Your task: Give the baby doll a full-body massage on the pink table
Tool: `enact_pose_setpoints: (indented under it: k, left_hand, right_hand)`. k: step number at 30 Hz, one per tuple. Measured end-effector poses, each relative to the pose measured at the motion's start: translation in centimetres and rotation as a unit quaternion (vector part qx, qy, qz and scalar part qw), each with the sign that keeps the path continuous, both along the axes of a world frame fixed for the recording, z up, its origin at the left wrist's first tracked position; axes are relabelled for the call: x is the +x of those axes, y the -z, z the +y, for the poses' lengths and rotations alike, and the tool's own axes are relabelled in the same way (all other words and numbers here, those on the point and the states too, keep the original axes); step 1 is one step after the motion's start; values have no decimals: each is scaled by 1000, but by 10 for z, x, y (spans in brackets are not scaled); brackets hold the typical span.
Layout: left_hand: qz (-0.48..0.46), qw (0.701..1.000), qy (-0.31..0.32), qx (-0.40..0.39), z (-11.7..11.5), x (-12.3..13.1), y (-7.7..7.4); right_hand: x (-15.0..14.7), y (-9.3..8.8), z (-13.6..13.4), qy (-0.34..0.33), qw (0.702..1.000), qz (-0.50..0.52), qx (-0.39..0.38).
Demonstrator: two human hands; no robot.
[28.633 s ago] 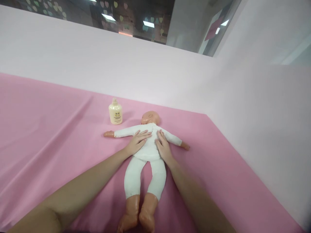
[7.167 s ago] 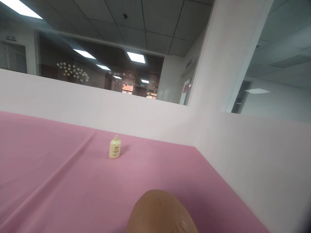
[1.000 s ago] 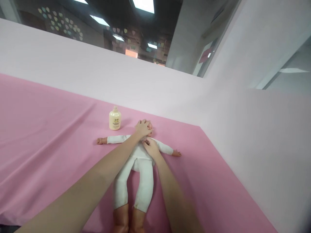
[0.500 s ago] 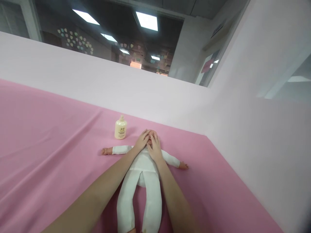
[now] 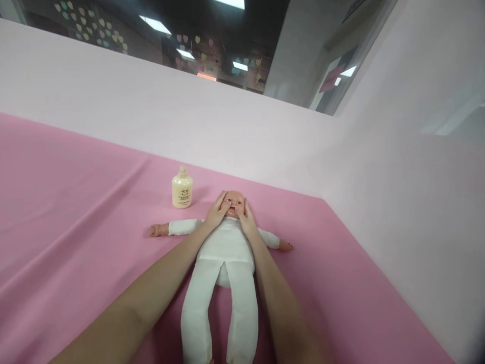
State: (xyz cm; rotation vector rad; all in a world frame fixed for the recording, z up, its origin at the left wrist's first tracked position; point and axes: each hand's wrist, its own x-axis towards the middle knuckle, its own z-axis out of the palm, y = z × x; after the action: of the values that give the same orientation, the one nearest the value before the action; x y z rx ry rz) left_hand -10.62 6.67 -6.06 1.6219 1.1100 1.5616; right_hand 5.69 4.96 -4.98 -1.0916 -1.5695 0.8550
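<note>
- The left hand (image 5: pixel 215 212) and right hand (image 5: pixel 248 218) are found cupped around opposite sides of the head (image 5: pixel 235 196) of a doll (image 5: pixel 227 245); fingers extended, neither hand clenched, neither carrying anything.
- The bench (image 5: pixel 341 293), covered in pink, bears all the articles; some creases run across its left part.
- The doll lies face up on the bench, between the person's forearms, its arms spread sideways. It wears white; the lower legs run out of view.
- A bottle (image 5: pixel 182 191) of pale yellow colour stands upright beyond the doll's outstretched arm, left of its head, apart from both hands.
- The head faces upward, framed by the palms. Step in hand, as judged: two-handed contact with the doll's face.
- The left thumb (image 5: pixel 227 207) and right thumb (image 5: pixel 240 212) rest on the face near the mouth; exact contact spots are too small to certify. In the inspector's judgement, the next move calls for light, matched thumb pressure, the head kept centred and the eyes avoided.
</note>
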Motion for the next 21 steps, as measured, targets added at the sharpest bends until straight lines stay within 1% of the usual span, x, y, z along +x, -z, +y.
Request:
enact_pose_setpoints:
  k: [3, 4, 6, 8, 13, 15, 16, 18, 21]
  left_hand:
    - [44, 995, 31, 85, -5, -1, -3]
    - [52, 993, 35, 101, -6, -2, -4]
    - [51, 993, 34, 104, -7, -2, -5]
    - [43, 995, 27, 84, -6, -2, -4]
    - [26, 1000, 6, -12, -3, -1, -4]
    - [16, 999, 5, -50, -2, -1, -5]
    - [13, 998, 6, -61, -2, -2, -7]
    - [18, 998, 5, -62, -1, -2, -9]
    - [58, 998, 9, -8, 0, -3, -15]
  right_hand:
    - [0, -3, -1, -24, 998, -8, 63]
    - [-1, -4, -2, -26, 996, -14, 79]
    - [0, -6, -2, -28, 996, -21, 87]
    - [0, -6, -2, -23, 998, -17, 60]
    - [3, -4, 3, 16, 996, -1, -90]
    - [4, -3, 4, 24, 993, -1, -114]
    - [4, -3, 5, 21, 994, 1, -111]
    - [3, -4, 4, 5, 997, -2, -71]
    - [2, -8, 3, -30, 998, -38, 48]
